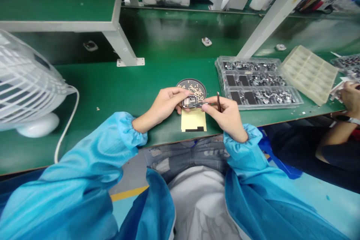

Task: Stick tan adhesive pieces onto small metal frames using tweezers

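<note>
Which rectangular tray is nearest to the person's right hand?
The clear tray of black and metallic parts, just beyond the right hand; the cream tray lies farther right, another clear one at the picture's edge.

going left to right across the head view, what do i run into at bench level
White fan → left hand → right hand → clear parts tray → cream tray → another person's hand.

Green workbench stretched across, white post slanted at right, green shelf jutted upper left, yellow stripe edged pale-blue floor
</note>
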A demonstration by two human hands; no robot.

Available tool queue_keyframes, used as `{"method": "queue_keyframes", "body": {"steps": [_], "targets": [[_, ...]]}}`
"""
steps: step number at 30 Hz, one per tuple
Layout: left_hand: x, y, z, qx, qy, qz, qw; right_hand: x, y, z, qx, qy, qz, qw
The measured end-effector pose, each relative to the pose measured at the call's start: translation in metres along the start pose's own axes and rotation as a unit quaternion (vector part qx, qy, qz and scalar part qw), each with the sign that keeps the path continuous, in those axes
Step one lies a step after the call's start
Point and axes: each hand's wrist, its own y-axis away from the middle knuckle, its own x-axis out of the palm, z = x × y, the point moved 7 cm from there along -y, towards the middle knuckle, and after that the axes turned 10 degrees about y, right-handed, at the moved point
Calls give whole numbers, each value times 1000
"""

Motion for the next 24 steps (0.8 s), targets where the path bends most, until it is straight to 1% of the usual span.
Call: {"method": "queue_keyframes", "body": {"steps": [3,7,9,12,17,24], "targets": [[0,0,-1,12,28,3,1000,8,-4,-3,13,-35,43,998],[2,3,-3,23,48,20,998,3,-8,-9,48,-37,19,998],[5,5,-5,35,41,34,998,3,-8,-9,55,-43,19,997],[8,8,-6,52,18,53,997,8,-8,-9,61,-44,34,997],[11,11,-5,83,-23,70,994,9,-8,-11,70,-35,31,996],[13,14,-5,110,-134,60,983,7,-8,-14,70,-38,27,996]]}}
